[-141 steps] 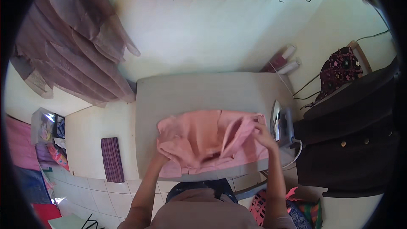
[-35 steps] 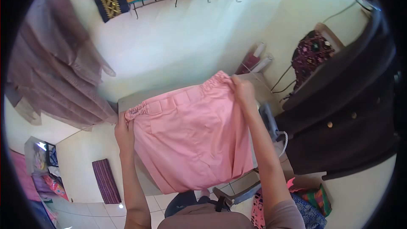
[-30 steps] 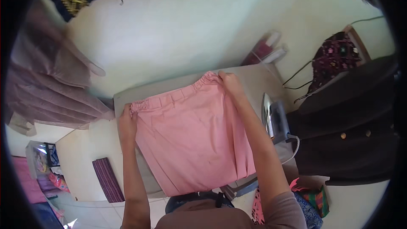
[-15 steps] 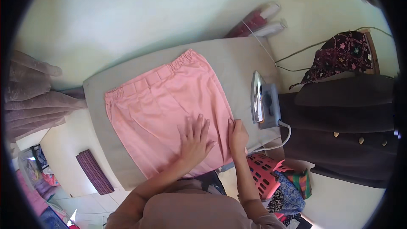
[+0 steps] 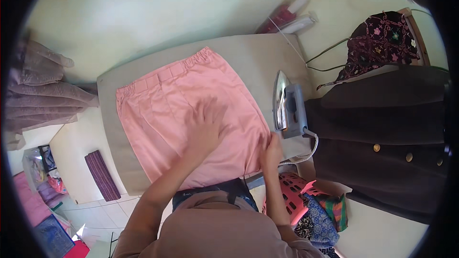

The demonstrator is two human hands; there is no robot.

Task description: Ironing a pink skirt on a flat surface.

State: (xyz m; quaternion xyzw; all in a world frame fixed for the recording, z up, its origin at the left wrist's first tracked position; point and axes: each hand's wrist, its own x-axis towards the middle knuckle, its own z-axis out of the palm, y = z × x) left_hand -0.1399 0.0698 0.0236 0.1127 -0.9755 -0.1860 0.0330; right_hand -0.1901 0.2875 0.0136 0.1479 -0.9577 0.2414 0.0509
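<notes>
A pink skirt (image 5: 162,114) with a gathered elastic waistband is spread over the grey padded ironing board (image 5: 248,57), its waist toward the wall. My left hand (image 5: 205,126) lies on the middle of the cloth with its fingers spread, a little blurred by motion. At the skirt's right edge, low down, my right hand (image 5: 272,153) is closed on the fabric and draws it into small folds. Just beyond that hand, an electric iron (image 5: 294,107) rests on the board, its shiny soleplate facing left and its cord trailing from the near end.
Dark garments with gold buttons (image 5: 334,134) hang at the right, below a flowered dark cloth (image 5: 382,40). A pink basket (image 5: 289,191) with patterned fabrics stands near my right arm. Spray bottles (image 5: 296,16) are at the far corner. A folded purple striped cloth (image 5: 103,177) lies at left.
My left hand has slid up and left over the skirt. The right hand's grip now pulls the skirt edge slightly outward, bunching it. The view has shifted a little.
</notes>
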